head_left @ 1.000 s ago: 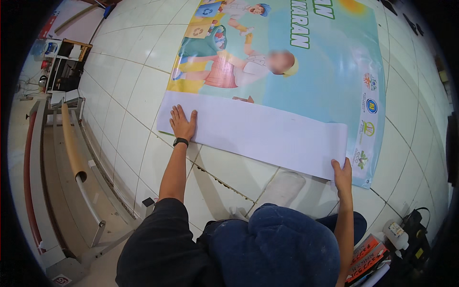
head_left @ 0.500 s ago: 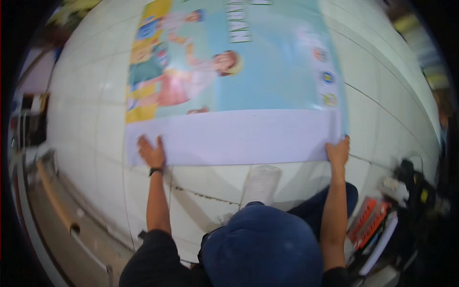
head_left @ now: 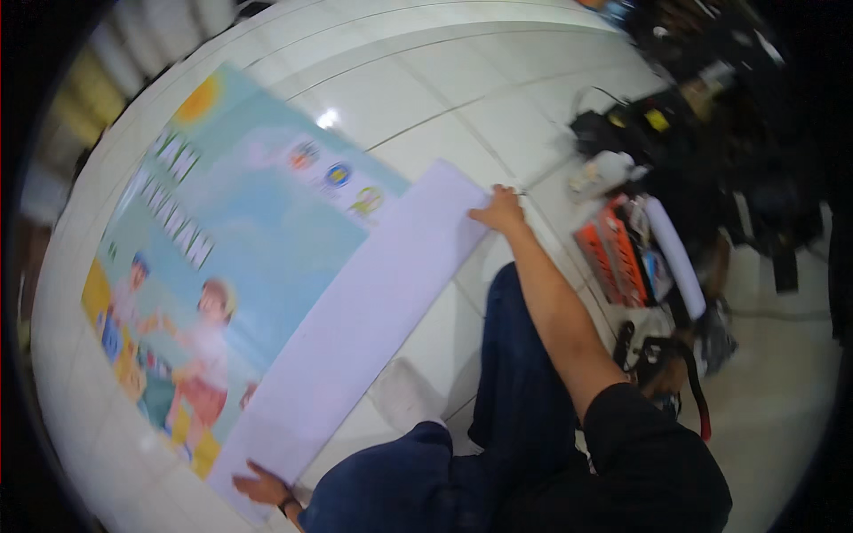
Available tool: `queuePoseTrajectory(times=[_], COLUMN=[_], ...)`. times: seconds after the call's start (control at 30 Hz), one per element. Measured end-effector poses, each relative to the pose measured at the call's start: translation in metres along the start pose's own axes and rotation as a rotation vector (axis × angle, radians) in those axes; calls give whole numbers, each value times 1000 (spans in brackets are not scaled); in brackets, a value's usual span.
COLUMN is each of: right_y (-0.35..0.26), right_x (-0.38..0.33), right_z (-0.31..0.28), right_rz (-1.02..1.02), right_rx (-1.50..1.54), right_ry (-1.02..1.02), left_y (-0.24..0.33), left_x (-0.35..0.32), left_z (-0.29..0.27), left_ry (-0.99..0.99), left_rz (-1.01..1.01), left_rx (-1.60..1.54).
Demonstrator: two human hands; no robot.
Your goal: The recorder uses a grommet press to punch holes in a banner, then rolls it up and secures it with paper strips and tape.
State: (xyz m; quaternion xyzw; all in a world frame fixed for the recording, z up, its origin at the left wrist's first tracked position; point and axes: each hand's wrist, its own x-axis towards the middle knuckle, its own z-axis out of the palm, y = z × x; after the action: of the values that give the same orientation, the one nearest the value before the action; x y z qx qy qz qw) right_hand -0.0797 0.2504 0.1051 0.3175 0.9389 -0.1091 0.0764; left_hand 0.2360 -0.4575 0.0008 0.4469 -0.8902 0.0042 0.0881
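Observation:
A large printed banner (head_left: 275,266) lies on the floor, its picture side up, showing cartoon children, a sun and a pale blue sky. Its edge nearest me is folded over, so a long white strip (head_left: 355,311) of the back covers part of the print. My left hand (head_left: 262,487), with a dark band on its wrist, rests on the strip's lower left end, fingers spread. At the opposite end, my right hand (head_left: 499,211) touches the strip's corner, thumb and fingers apart. Whether any fingertip reaches under the edge cannot be made out.
White floor tiles (head_left: 426,84) surround the banner. My foot in a pale sock (head_left: 407,391) stands beside the strip. To the right lie orange-red boxes (head_left: 613,253), a white roll (head_left: 675,258) and black equipment (head_left: 640,124). Several rolls (head_left: 98,84) stand at the far left.
My view has swung to the right, so the banner now appears slanted at the left and the clutter on the right shows more. Both hands stay at the two ends of the folded strip.

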Motion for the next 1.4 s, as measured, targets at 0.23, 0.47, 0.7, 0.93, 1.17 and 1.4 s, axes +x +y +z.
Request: queuePoseTrajectory(times=[0.23, 0.47, 0.7, 0.93, 1.17, 1.4], right_y=[167, 410, 389, 248, 206, 130], right_x=[-119, -90, -80, -158, -183, -87], right_z=[-116, -142, -125, -133, -178, -109], right_rz=[-138, 108, -89, -120, -223, -23], right_rx=[228, -58, 98, 305, 661, 665], right_ry=[744, 307, 307, 276, -75, -693], left_y=[111, 317, 484, 517, 523, 531], left_x=[-12, -94, -247, -270, -265, -255], left_z=[-2, 6, -17, -21, -9, -21], left_ry=[182, -230, -692, -424, -621, -386], left_rz=[262, 773, 1435, 1452, 1347, 1435], left_rx=[-294, -640, -956, -639, -843, -661])
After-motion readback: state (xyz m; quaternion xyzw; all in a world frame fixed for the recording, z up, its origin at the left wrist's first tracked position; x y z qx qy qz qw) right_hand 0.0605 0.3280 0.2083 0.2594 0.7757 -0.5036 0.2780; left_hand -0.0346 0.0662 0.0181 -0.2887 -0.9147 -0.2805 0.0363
